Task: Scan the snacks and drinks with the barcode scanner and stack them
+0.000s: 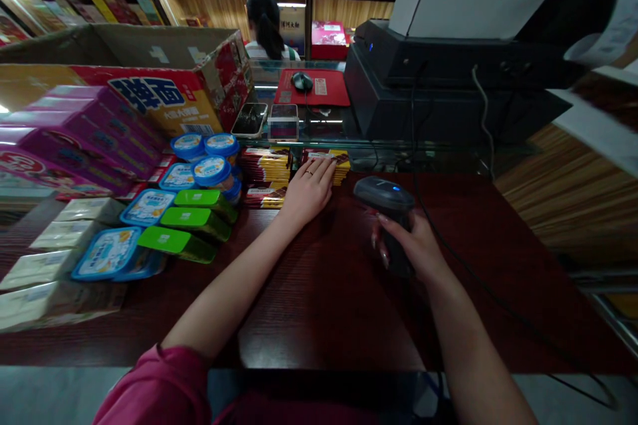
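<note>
My left hand [310, 189] lies with its fingers stretched out over a stack of yellow and dark red snack packets [341, 166] at the back of the dark wooden counter [309, 292]. More such packets [266, 169] are stacked just left of it. Around its handle, my right hand [411, 239] grips a black barcode scanner [383, 198]. A blue light glows on the scanner's top, and its head points left toward the packets. Left of the packets stand blue-lidded tubs [212, 171] and green boxes [187, 218].
Purple boxes [74, 139], white packs [64, 232] and a large cardboard box [159, 89] fill the left side. Two phones [250, 119] and a mouse [302, 82] lie on the glass shelf. Black machines [448, 93] stand at right, with a cable [458, 259] crossing the counter. Behind sits a person [266, 23].
</note>
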A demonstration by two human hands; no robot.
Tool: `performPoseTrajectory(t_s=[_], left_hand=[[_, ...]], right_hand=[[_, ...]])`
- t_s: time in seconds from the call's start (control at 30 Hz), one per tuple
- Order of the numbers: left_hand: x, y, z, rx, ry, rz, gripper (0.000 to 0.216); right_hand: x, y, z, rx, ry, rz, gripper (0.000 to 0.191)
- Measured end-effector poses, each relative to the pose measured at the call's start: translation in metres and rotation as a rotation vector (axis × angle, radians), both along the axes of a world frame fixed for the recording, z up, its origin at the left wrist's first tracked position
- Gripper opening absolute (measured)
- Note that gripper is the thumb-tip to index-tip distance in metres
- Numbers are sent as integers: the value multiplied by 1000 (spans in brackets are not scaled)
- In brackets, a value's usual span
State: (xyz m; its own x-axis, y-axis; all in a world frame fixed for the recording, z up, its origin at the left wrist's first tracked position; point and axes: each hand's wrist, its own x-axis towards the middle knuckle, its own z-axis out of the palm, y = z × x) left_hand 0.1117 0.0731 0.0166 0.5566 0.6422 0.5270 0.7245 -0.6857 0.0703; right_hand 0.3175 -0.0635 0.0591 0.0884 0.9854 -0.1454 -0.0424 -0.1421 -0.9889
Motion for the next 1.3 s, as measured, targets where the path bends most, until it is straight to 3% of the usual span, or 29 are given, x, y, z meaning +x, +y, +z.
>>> performPoseTrajectory(t_s=[0.13,0.23,0.33,0.43,0.53,0.77,0.97,1.13,1.3], left_hand=[[-6,2,3,-34,-7,-52,52],[-28,-13,8,-28,-50,-37,51],[-65,-40,3,-41,-76,96,49],[-98,-62,-14,-100,-52,299,55],[-114,-72,-28,-170,12,391,62],[-113,-74,-14,-186,88,235,55],[-121,-67,-20,-273,37,167,48],[-115,-77,-16,-339,-267,218,38],[-100,-81,-20,-676,-808,189,41]], right_hand=[[-2,0,-2,6,-4,7,46],[-4,-1,-3,4,-13,16,44],[-4,-1,-3,-21,-52,38,41],[-5,0,-5,-22,-102,57,42],[-5,2,-12,-9,-135,80,45],[-8,3,-23,-33,-154,112,47],[-12,2,-22,-52,-200,143,42],[-18,-3,-21,-42,-181,180,39],[-26,-9,-9,-37,-262,277,35]])
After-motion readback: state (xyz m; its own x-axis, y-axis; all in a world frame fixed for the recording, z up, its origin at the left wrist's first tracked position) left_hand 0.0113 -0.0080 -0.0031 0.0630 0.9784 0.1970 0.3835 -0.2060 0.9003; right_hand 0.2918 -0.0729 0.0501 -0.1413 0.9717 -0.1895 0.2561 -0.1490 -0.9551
